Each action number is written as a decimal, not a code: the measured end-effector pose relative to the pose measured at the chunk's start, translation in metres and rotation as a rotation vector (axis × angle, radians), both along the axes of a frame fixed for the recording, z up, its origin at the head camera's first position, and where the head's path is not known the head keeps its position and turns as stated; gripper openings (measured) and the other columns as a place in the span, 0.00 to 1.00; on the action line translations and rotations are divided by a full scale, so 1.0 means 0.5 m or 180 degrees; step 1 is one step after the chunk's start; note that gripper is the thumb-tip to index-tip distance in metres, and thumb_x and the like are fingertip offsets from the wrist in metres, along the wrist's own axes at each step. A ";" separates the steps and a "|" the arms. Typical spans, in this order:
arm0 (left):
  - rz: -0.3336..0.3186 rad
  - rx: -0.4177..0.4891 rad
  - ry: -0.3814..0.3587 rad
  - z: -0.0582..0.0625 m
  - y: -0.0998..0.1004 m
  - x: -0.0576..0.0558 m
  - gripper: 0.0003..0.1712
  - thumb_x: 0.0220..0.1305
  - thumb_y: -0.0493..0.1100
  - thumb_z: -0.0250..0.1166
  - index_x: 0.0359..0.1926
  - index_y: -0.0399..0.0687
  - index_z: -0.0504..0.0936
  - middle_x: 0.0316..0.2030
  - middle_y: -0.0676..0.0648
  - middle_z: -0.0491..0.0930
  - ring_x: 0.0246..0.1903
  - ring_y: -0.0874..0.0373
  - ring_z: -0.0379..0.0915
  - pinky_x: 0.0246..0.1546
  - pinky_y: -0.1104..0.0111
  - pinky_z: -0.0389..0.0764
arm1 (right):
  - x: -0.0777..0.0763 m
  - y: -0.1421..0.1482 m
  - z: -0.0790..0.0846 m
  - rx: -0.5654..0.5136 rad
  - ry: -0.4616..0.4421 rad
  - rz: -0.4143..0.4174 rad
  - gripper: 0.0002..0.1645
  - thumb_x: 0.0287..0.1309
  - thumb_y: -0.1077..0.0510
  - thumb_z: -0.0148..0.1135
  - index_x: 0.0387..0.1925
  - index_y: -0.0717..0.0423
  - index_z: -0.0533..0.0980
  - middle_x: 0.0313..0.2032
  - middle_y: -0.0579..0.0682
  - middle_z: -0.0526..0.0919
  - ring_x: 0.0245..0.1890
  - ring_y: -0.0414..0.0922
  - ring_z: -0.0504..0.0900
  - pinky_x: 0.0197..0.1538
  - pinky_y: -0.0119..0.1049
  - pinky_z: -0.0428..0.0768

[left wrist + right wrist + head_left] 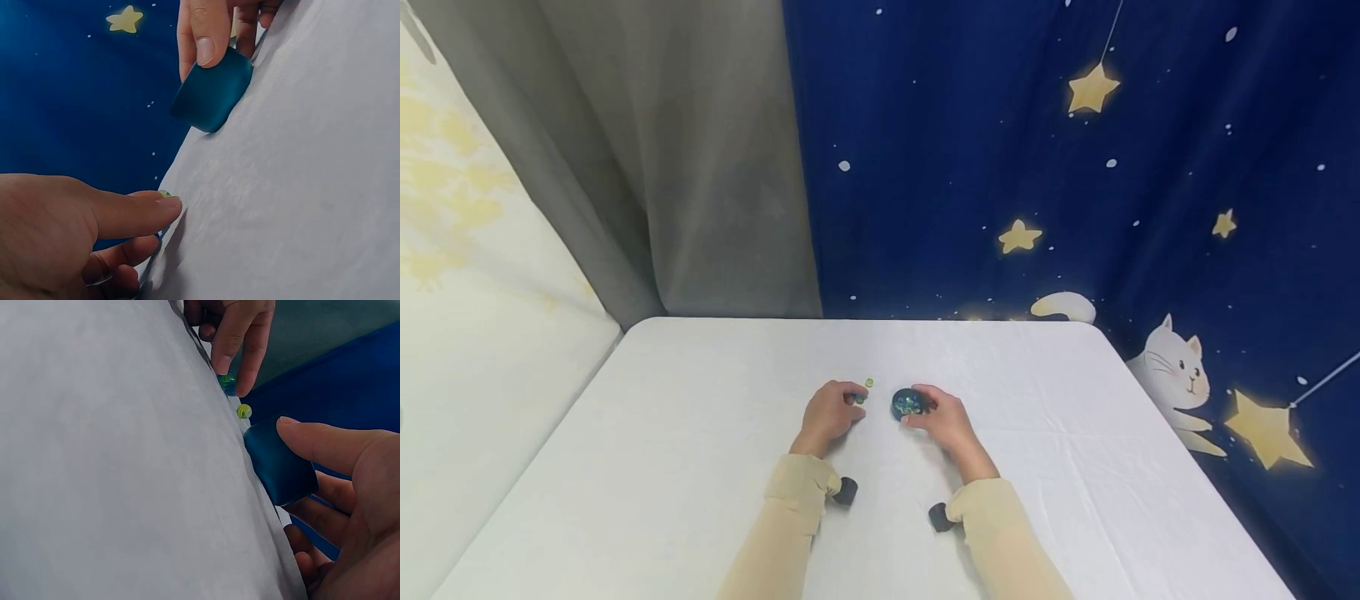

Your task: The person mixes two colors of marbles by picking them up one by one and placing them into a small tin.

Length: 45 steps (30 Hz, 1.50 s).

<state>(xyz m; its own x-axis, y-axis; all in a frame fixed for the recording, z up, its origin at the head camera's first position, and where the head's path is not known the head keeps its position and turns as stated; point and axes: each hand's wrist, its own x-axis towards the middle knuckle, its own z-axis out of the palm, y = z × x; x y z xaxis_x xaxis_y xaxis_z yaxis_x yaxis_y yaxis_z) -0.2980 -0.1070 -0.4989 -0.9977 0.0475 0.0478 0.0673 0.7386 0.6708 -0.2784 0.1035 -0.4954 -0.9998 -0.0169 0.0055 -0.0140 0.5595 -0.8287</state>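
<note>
My left hand [830,412] pinches green and blue glass marbles [226,382] between thumb and fingers, low over the white table. How many it holds cannot be made out. A single yellow-green marble [869,382] lies on the table just beyond those fingertips. To the right, my right hand [949,418] grips a short round teal container [281,461] by its side, thumb in front and fingers behind. From the head view the top of the container shows shiny blue and green spots, too small to tell apart. A gap separates the two hands.
The white-covered table [700,367] has its far edge behind the hands. A grey curtain [722,167] and a dark blue curtain [925,167] with stars hang beyond it. Dark wrist-camera mounts [846,492] stick out at both cuffs.
</note>
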 end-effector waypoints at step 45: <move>0.0556 0.0166 0.0180 -0.010 0.007 0.005 0.10 0.51 0.36 0.73 0.33 0.50 0.82 0.24 0.53 0.76 0.27 0.57 0.72 0.34 0.61 0.73 | 0.003 0.001 -0.004 -0.0097 -0.0069 -0.0021 0.35 0.45 0.57 0.76 0.59 0.51 0.76 0.60 0.56 0.76 0.61 0.59 0.71 0.62 0.56 0.65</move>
